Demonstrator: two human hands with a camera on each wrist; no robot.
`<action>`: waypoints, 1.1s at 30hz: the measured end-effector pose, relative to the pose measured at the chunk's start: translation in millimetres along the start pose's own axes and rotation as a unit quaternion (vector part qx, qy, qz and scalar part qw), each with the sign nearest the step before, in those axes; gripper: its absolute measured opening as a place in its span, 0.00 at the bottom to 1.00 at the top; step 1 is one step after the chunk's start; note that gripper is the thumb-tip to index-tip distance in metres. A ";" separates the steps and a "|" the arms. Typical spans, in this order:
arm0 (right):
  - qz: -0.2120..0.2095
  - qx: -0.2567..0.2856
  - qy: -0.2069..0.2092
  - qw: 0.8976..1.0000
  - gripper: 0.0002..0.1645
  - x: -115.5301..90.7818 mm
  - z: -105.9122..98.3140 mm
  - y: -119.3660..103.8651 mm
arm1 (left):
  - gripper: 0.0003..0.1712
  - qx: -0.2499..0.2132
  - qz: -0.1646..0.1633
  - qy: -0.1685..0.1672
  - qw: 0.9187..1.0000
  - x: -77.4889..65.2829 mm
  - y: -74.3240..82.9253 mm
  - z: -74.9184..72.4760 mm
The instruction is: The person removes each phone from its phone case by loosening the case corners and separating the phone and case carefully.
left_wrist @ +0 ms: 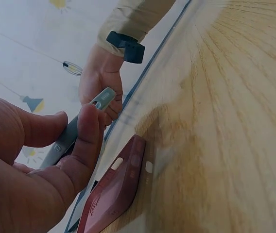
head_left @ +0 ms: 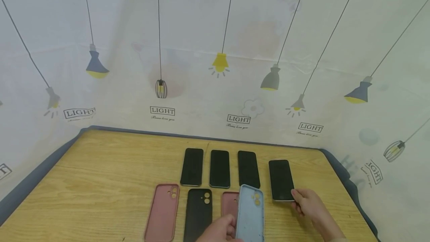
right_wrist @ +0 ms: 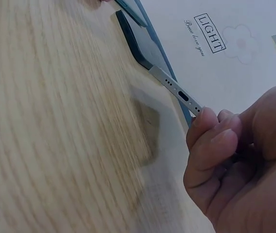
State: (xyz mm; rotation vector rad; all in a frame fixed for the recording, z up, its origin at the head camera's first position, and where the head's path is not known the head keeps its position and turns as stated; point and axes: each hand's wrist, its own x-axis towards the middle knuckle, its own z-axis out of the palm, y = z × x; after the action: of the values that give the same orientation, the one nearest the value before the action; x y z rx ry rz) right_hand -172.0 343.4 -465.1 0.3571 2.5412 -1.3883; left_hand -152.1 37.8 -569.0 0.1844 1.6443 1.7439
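Note:
My left hand (head_left: 220,230) holds a light blue phone case (head_left: 250,216) by its left side, raised above the table. In the left wrist view the thumb and fingers pinch the case (left_wrist: 107,98) edge-on. Partly hidden behind it lies a pink phone case (head_left: 230,204). Over on the right, my right hand (head_left: 309,205) pinches a phone (head_left: 281,180) with a black screen at its lower right corner. The right wrist view shows this phone's pale bottom edge (right_wrist: 169,82) with its charging port, tilted up off the table.
Three black-screened phones (head_left: 192,167) lie in a row at the back of the wooden table (head_left: 94,182). In front of them are another pink case (head_left: 162,212) and a black case (head_left: 199,212), open sides up. A curtain (head_left: 201,96) printed with lamps hangs behind the table.

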 end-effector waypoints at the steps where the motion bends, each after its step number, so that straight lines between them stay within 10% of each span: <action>1: 0.002 -0.003 0.000 1.000 0.22 0.8 0.2 -0.8 | 0.15 -0.004 -0.002 -0.002 1.000 0.8 -0.6 -0.3; 33: -0.011 -0.114 0.049 0.992 0.23 36.3 4.3 -7.7 | 0.14 -0.011 -0.010 -0.028 0.999 0.4 -0.3 -0.6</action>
State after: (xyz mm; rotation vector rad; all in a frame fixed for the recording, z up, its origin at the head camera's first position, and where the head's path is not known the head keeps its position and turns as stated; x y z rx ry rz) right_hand -208.4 339.5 -472.6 0.3642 2.7548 -1.0962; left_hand -152.6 37.6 -569.6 0.2053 1.5814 1.7249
